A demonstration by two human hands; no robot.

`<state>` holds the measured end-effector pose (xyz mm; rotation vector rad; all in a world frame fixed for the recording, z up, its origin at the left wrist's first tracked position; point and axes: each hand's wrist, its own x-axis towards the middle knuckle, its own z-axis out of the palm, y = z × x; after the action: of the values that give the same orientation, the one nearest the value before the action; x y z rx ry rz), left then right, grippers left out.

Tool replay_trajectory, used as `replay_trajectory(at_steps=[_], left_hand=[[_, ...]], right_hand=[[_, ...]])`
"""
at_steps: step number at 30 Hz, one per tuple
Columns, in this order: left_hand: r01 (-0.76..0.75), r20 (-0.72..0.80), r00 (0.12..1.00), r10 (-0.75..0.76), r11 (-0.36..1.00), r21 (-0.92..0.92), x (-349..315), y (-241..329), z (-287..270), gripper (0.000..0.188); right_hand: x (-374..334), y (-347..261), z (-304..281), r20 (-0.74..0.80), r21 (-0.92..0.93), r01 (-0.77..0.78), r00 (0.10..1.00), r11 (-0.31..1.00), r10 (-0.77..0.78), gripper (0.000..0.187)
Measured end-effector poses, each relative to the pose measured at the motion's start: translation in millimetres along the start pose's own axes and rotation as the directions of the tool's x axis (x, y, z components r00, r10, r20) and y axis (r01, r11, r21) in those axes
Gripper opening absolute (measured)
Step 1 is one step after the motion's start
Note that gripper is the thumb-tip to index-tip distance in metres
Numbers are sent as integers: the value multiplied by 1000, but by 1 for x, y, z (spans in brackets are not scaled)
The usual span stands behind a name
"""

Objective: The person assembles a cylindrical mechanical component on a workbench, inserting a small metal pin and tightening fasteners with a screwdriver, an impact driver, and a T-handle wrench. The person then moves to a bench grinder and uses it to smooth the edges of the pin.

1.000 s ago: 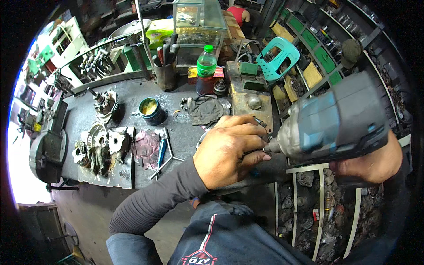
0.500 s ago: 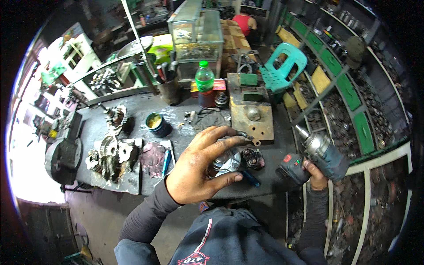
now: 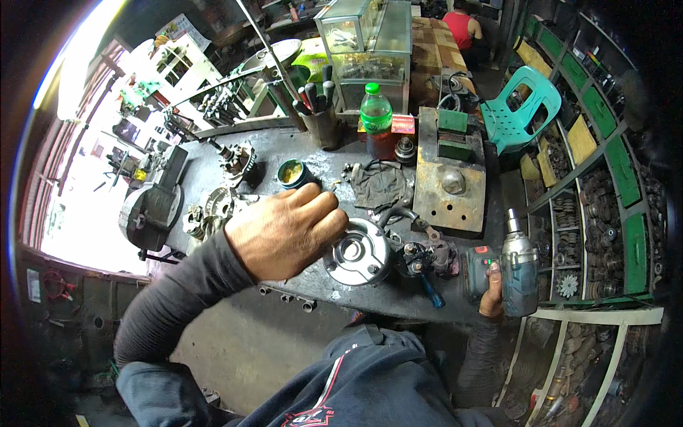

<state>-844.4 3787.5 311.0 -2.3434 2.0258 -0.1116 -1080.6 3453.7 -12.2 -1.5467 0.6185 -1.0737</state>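
My left hand (image 3: 288, 231) is curled, knuckles up, at the left edge of a motor with a round silver end (image 3: 359, 252). Its fingertips are hidden, so what they hold cannot be made out. In my right hand (image 3: 492, 293) is a cordless impact wrench (image 3: 521, 270), its socket end pointing up and away from me. Just right of the motor lies a dark, greasy part (image 3: 416, 257) with metal studs. A blue-handled tool (image 3: 431, 290) sticks out toward the bench's front edge.
A blue tub of yellowish grease (image 3: 292, 173), a black rag (image 3: 384, 186) and a green-capped bottle (image 3: 376, 117) stand or lie farther back. A heavy metal plate (image 3: 441, 196) is at the right, a gear assembly (image 3: 238, 164) at the left. Beyond the bench stands a turquoise chair (image 3: 523, 107).
My left hand has gone from spread over the motor to curled at its left side, uncovering the silver end. The wrench now points more upright. The whole view has shifted.
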Motion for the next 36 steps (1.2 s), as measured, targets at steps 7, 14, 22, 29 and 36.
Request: replay_trajectory(at_steps=[7,14,22,29,36], left_hand=[[-39,140,989,55,992,-117,12,-8,-11,27],[92,85,994,-73,966,-242,8,-1,-7,25],[122,12,907,-420,235,-964,-28,20,60,120],[-291,-324,795,-512,146,-945,-5,38,123,110],[-390,-466,716,-520,257,-884,1,31,134,98]], right_hand=[[-4,-5,-5,56,3,-27,998,1000,27,29],[10,-22,-3,130,-28,-26,991,999,29,28],[29,-192,-15,409,-166,-138,891,976,196,29],[20,-334,40,622,-446,-5,718,895,314,26],[29,-413,114,740,-632,323,522,705,424,31]])
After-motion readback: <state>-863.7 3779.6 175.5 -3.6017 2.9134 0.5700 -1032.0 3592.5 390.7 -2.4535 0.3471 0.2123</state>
